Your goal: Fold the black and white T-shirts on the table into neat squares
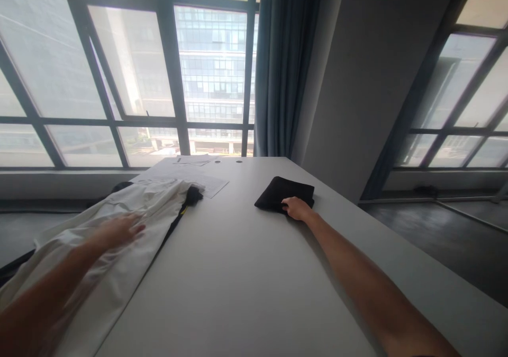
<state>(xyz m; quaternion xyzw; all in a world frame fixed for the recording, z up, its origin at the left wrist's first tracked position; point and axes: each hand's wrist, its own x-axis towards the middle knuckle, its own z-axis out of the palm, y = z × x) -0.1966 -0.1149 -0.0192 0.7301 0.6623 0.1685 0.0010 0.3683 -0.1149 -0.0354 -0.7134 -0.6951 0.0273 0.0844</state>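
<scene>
2 hands on 2 textiles at a white table point(246, 277)
Left hand point(119, 231), blurred, lies flat and released, fingers extended, on a white garment point(154, 201) draped over the table's left edge; right hand point(296, 207) rests on the near edge of a folded black cloth point(283, 188) toward the far right of the tabletop, whether it grips cannot be told; paper sheets point(212, 184) lie just beyond the garment

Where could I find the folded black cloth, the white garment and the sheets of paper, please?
folded black cloth point(283, 190): head view, middle of its top face.
white garment point(154, 201): head view, its rumpled far end.
sheets of paper point(212, 184): head view, front sheet's right corner.
</scene>
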